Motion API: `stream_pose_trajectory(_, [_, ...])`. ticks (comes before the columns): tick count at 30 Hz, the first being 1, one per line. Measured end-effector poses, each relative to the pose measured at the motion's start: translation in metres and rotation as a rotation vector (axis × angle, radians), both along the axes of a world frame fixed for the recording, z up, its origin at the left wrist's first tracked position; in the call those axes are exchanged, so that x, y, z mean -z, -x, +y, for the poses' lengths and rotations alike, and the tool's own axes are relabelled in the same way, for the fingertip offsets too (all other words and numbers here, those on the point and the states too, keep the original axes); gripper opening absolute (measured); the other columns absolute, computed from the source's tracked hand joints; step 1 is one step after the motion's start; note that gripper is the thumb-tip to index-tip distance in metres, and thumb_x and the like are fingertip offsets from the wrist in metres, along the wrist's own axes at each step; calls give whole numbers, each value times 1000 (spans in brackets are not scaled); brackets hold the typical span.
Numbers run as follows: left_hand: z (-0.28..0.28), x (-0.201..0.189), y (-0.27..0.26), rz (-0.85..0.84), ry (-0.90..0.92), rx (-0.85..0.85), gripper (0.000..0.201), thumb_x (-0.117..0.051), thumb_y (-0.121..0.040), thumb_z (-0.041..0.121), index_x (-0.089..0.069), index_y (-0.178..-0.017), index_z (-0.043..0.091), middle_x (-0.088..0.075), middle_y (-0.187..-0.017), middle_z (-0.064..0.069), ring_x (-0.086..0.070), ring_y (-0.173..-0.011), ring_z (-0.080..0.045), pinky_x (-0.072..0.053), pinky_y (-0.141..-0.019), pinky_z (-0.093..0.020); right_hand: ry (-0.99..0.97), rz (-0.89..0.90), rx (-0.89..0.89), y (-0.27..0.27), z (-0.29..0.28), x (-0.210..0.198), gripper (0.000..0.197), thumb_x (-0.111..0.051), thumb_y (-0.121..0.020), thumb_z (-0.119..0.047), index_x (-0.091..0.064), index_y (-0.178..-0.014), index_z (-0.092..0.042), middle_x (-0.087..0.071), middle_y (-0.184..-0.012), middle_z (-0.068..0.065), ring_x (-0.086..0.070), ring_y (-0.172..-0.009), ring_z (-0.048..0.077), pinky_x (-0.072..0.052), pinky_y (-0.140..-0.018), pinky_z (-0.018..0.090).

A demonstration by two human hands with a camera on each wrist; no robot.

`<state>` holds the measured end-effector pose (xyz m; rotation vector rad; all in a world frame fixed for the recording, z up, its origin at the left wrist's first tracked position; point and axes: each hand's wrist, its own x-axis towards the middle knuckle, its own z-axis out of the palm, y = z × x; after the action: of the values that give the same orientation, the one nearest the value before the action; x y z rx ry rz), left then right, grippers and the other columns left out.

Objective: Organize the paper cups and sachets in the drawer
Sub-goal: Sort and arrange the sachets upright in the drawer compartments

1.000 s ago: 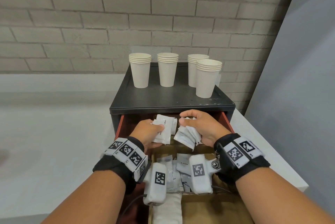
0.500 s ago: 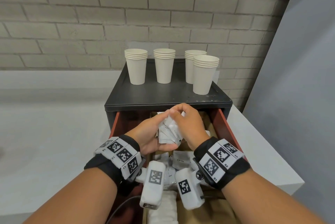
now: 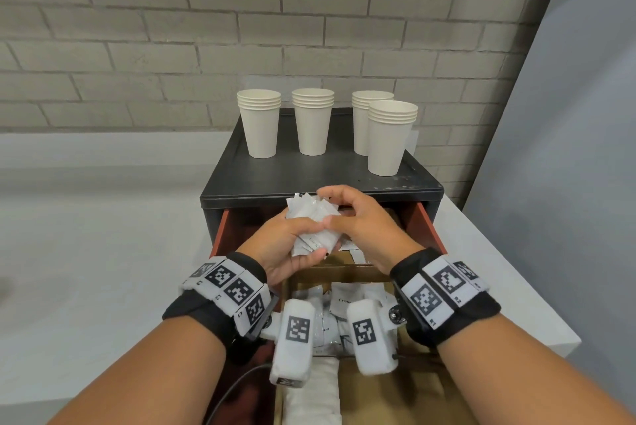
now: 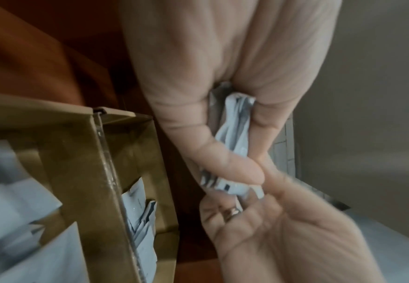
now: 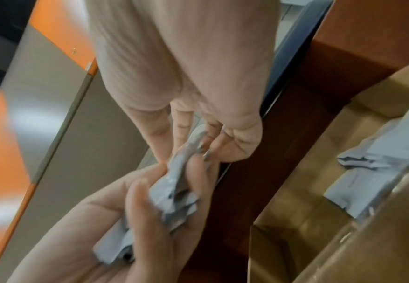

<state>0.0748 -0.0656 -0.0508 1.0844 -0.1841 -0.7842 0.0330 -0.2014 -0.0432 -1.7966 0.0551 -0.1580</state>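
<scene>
Sachets [image 3: 315,227], bunched upright, sit gripped in the curled left hand [image 3: 288,245], while right hand [image 3: 358,221] fingers pinch their top above the drawer [image 3: 428,223].

Your four cup stacks [image 3: 313,125] stand on the cabinet [image 3: 320,180] top, three in a row at the back, the fourth in front at right. Below, the drawer [image 3: 428,228] holds a box [image 3: 344,271] with sachets [image 3: 344,300] inside; your hands' bundle [image 3: 315,223] sits above its far end.
</scene>
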Motion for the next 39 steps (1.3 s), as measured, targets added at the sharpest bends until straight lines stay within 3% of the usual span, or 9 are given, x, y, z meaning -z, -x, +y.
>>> stream_pose_trajectory(3, [1, -1, -2, 34, 26, -48, 39, -51, -91, 4, -48, -128, 16, -63, -109, -21, -67, -82, -28, -55, -46, -22, -105, 54, 37, 0, -8, 1, 33, -63, -87, -7, -56, -117, -18, -57, -107, 5, -59, -105, 27, -53, -87, 39])
stream_pose_trajectory(7, [2, 0, -2, 15, 22, -17, 58, -64, -76, 13, -49, -132, 11, -63, -103, -18, -66, -77, -22, -55, -45, -22, -270, 122, -89, 2, -6, 3, 40, -65, -86, -19, -53, -125, -15, -64, -115, 4, -65, -95, 13, -53, -70, 19])
stream_pose_trajectory(9, [2, 1, -3, 10, 4, 4, 62, -65, -72, 17, -50, -132, 9, -63, -98, -16, -67, -73, -20, -55, -46, -22, -292, 124, -151, 3, -3, 4, 30, -60, -89, -19, -57, -118, -17, -67, -109, -1, -66, -93, 10, -54, -70, 18])
stream_pose_trajectory(13, [2, -1, -2, 88, 22, -20, 37, -52, -92, 24, -54, -125, 9, -66, -95, -14, -66, -79, -23, -56, -47, -24, -398, 114, -172, 2, -3, 5, 20, -53, -92, -5, -60, -110, -12, -67, -103, 3, -66, -91, 13, -56, -75, 21])
stream_pose_trajectory(16, [2, -1, -4, 119, 4, -65, 35, -52, -93, 26, -55, -124, 9, -68, -101, -15, -67, -83, -26, -56, -48, -25, -434, 121, -124, 0, -9, 5, 25, -53, -91, 1, -60, -112, -10, -67, -106, 7, -65, -95, 18, -56, -77, 25])
stream_pose_trajectory(19, [2, 0, -7, 143, -17, -136, 37, -53, -93, 23, -51, -129, 11, -66, -112, -17, -68, -87, -28, -54, -43, -24, -449, 115, -17, -1, -17, 3, 30, -48, -91, 6, -59, -114, -11, -64, -118, 13, -62, -108, 28, -53, -89, 38])
stream_pose_trajectory(25, [1, 2, -8, 105, -72, -151, 39, -54, -93, 15, -46, -131, 13, -67, -108, -19, -70, -77, -25, -51, -40, -20, -381, 145, 63, 3, -21, -4, 41, -36, -91, 8, -61, -104, -21, -66, -102, 9, -62, -103, 25, -48, -96, 43])
stream_pose_trajectory(31, [0, 6, -9, 53, -163, -135, 40, -56, -91, 12, -45, -129, 16, -65, -112, -21, -69, -83, -27, -51, -40, -19, -400, 176, 140, 4, -15, -5, 24, -40, -99, -17, -61, -111, -21, -59, -90, 11, -58, -98, 27, -47, -98, 47])
stream_pose_trajectory(39, [-1, 7, -9, 107, -245, -116, 31, -54, -92, 16, -44, -122, 17, -65, -108, -19, -69, -84, -28, -54, -47, -22, -398, 166, 156, 6, -13, -10, 34, -36, -99, -40, -56, -122, -23, -57, -96, 9, -57, -102, 26, -48, -98, 45])
